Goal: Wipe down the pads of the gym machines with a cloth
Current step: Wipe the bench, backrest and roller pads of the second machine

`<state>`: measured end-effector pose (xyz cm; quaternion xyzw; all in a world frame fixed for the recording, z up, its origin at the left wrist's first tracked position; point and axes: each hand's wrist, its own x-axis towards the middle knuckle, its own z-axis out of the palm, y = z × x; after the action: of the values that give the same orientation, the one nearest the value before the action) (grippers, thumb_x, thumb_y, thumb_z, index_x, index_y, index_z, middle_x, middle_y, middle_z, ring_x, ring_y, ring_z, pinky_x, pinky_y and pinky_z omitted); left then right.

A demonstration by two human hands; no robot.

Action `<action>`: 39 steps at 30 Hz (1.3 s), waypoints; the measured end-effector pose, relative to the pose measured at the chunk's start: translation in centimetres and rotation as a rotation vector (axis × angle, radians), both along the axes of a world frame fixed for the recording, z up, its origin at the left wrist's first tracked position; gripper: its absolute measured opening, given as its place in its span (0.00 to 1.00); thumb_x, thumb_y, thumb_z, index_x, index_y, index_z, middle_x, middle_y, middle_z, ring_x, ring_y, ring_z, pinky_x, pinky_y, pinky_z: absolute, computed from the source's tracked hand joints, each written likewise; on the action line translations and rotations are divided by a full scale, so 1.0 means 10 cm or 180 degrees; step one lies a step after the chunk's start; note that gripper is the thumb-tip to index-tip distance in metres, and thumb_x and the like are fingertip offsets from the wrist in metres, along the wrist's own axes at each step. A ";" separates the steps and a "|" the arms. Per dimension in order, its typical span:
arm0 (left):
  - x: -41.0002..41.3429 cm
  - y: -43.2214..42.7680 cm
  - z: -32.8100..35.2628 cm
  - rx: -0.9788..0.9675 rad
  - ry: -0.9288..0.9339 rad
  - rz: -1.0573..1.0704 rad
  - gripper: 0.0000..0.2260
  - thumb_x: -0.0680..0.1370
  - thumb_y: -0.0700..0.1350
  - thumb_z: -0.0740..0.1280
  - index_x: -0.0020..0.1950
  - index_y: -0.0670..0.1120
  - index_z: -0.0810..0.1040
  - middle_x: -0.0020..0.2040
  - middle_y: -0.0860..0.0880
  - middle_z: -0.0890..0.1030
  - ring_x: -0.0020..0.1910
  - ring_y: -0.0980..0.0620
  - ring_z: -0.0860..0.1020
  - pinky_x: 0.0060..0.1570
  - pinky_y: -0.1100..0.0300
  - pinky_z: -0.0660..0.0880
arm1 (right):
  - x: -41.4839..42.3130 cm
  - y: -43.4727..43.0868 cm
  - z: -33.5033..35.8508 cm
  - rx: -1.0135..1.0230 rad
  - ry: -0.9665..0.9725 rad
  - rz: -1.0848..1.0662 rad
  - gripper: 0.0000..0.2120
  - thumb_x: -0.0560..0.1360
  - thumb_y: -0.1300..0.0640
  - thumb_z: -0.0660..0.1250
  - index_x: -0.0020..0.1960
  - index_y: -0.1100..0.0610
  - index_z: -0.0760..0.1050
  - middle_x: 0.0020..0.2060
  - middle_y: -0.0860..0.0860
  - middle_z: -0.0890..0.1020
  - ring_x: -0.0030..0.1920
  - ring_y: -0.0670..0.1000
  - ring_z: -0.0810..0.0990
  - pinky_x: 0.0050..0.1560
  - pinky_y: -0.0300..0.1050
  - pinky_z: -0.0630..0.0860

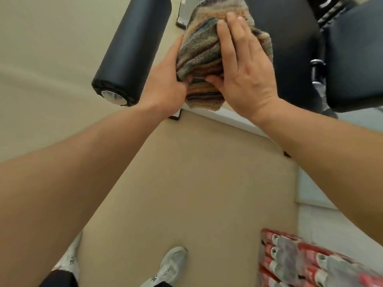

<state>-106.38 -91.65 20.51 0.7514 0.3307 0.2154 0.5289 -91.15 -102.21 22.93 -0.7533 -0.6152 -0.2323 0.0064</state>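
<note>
Striped, multicoloured cloth [204,56], bunched and held between both hands above the floor [186,183]. Left hand [165,79] cups its left edge, fingers hidden beneath the folds; right hand [242,67] lies flat over the top, fingers extended, thumb tucked under. Black roller pad [132,48] lies just left of the cloth; black seat pad [356,59] at far right. Two grey shoes [167,266] below.
</note>
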 end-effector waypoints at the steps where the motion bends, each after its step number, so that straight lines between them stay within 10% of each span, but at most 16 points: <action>1: 0.00 0.01 0.01 -0.0170 -0.0081 0.0012 0.25 0.81 0.40 0.65 0.76 0.56 0.67 0.61 0.58 0.79 0.60 0.63 0.76 0.54 0.74 0.73 | 0.04 0.03 0.04 -0.0085 -0.0117 0.0165 0.33 0.84 0.43 0.58 0.79 0.66 0.58 0.76 0.68 0.65 0.76 0.68 0.65 0.75 0.63 0.65; 4: 0.03 -0.04 0.03 -0.1378 -0.0414 0.0218 0.19 0.80 0.34 0.62 0.66 0.52 0.76 0.51 0.55 0.83 0.52 0.58 0.81 0.52 0.63 0.81 | 0.10 0.17 0.19 -0.0324 -0.0321 0.0549 0.34 0.83 0.42 0.60 0.77 0.67 0.62 0.74 0.69 0.67 0.75 0.71 0.65 0.73 0.66 0.66; 11: 0.16 -0.13 -0.09 -0.3935 -0.0886 0.0329 0.16 0.82 0.36 0.56 0.65 0.49 0.74 0.65 0.44 0.80 0.64 0.44 0.78 0.60 0.48 0.78 | -0.09 0.62 0.61 -0.1679 -0.0682 0.1309 0.26 0.78 0.48 0.62 0.72 0.59 0.69 0.68 0.61 0.76 0.72 0.66 0.70 0.76 0.63 0.63; 14: 0.17 -0.12 0.05 -0.3559 -0.0602 0.0579 0.17 0.82 0.36 0.56 0.67 0.48 0.74 0.60 0.44 0.81 0.60 0.45 0.79 0.54 0.50 0.79 | -0.13 0.74 0.65 -0.2110 -0.0675 0.1579 0.22 0.79 0.49 0.63 0.72 0.55 0.71 0.65 0.56 0.79 0.68 0.61 0.74 0.74 0.60 0.65; 17: 0.17 0.00 0.29 -0.2382 -0.0399 0.1076 0.14 0.84 0.39 0.54 0.64 0.47 0.76 0.48 0.48 0.80 0.48 0.51 0.79 0.48 0.56 0.77 | -0.05 0.59 0.47 -0.1044 -0.0110 0.1544 0.22 0.82 0.50 0.62 0.74 0.57 0.71 0.65 0.57 0.80 0.67 0.61 0.76 0.74 0.58 0.67; 23: 0.09 0.04 0.37 -0.0031 -0.0755 0.0370 0.19 0.78 0.40 0.58 0.68 0.50 0.77 0.54 0.54 0.84 0.55 0.54 0.81 0.59 0.54 0.78 | -0.17 0.34 0.21 0.0240 0.1046 0.0195 0.30 0.82 0.43 0.59 0.73 0.67 0.67 0.71 0.64 0.73 0.73 0.62 0.68 0.74 0.62 0.67; 30: 0.21 0.13 0.12 -0.3019 -0.0592 0.1223 0.13 0.76 0.50 0.65 0.58 0.49 0.79 0.54 0.46 0.82 0.54 0.43 0.80 0.53 0.50 0.78 | -0.40 0.56 0.51 -0.0653 0.1526 -0.0567 0.27 0.85 0.46 0.51 0.80 0.55 0.61 0.82 0.52 0.56 0.82 0.53 0.48 0.81 0.50 0.44; 35: 0.19 0.26 0.30 -0.1557 -0.0072 0.1383 0.25 0.79 0.44 0.67 0.74 0.54 0.65 0.72 0.50 0.66 0.58 0.56 0.69 0.56 0.62 0.69 | -0.51 0.98 0.57 -0.1006 0.1619 -0.1709 0.31 0.84 0.47 0.52 0.83 0.50 0.47 0.83 0.53 0.40 0.82 0.58 0.38 0.81 0.58 0.41; 39: 0.26 0.35 0.33 -0.1962 -0.0174 0.0256 0.21 0.83 0.49 0.57 0.77 0.56 0.67 0.78 0.50 0.65 0.74 0.49 0.66 0.74 0.50 0.64 | -0.46 1.18 0.62 -0.0810 0.2108 -0.2409 0.34 0.84 0.46 0.55 0.83 0.47 0.42 0.82 0.56 0.39 0.81 0.65 0.41 0.80 0.61 0.44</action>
<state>-103.75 -88.17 23.81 0.5359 0.3956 0.1458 0.7315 -95.74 -90.45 29.10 -0.9510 -0.2881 0.1092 0.0246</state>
